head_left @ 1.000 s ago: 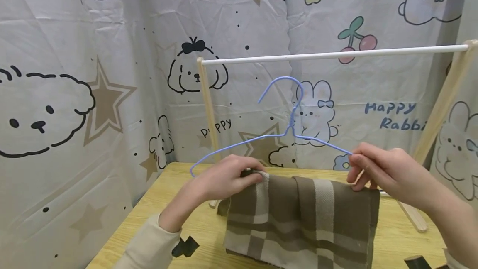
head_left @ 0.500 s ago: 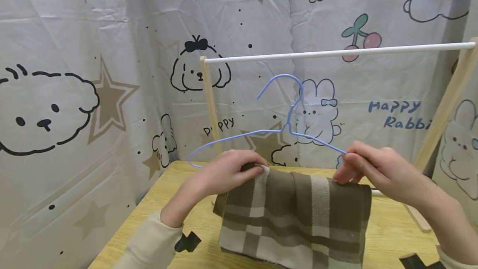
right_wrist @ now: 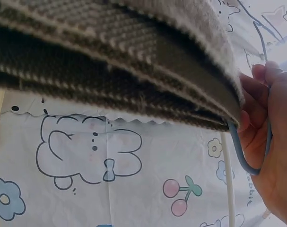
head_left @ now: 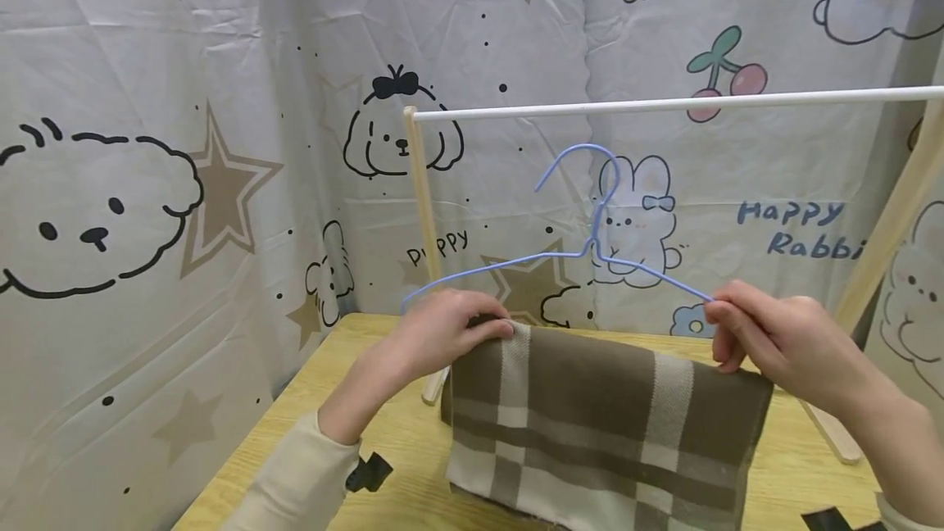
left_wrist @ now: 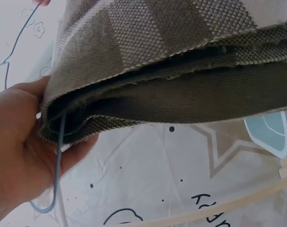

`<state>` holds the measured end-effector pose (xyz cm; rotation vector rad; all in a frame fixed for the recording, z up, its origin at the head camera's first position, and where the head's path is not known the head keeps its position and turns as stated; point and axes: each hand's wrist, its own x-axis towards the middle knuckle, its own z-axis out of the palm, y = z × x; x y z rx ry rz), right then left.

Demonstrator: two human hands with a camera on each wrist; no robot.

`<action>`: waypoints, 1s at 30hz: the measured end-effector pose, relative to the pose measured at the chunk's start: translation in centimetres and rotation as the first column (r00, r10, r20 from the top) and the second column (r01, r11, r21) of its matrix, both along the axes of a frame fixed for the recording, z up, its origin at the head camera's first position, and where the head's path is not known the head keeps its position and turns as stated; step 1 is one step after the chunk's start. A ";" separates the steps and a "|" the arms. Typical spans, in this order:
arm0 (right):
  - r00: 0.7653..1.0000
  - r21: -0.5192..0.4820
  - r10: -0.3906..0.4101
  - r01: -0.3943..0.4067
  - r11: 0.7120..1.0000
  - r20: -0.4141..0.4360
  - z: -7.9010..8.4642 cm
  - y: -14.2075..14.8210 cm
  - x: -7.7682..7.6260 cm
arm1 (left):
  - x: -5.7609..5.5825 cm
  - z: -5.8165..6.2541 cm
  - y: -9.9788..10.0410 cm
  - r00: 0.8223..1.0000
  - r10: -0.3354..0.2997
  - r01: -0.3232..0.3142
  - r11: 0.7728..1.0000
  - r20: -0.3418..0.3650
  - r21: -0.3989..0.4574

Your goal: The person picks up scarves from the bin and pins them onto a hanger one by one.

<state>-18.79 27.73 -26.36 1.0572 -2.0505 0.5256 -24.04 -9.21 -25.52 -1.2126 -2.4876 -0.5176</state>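
Note:
A folded plaid scarf [head_left: 583, 408] in brown and beige hangs over the lower bar of a blue wire clothes hanger [head_left: 546, 254]. My left hand [head_left: 442, 326] pinches the scarf's top fold near its left side, thumb in front. In the left wrist view the hanger's bar runs into the layered folds beside my palm. On the right, my right hand [head_left: 796, 342] pinches the hanger's sloping shoulder between thumb and forefinger, its lower fingers close to the scarf's top edge. The hanger's rounded right end [right_wrist: 240, 153] sticks out of the scarf against that hand in the right wrist view.
Behind the hanger stands a rack with a white rail [head_left: 664, 105] and wooden legs [head_left: 422, 187]. Below lies a wood-grain table [head_left: 295, 433]. Patterned curtains [head_left: 133, 129] enclose the left side and back. Black mounts sit near both wrists.
My right hand first slid slightly left, then moved out to the right with the hanger. The scarf's top is spread wider, and the crease in its middle has gone. My left hand keeps its grip.

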 end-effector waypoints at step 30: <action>1.000 -0.065 -0.008 0.008 0.998 0.005 1.1 0.1 0.8 | -0.2 -0.8 1.9 0.931 0.134 -0.095 0.987 -0.339 0.130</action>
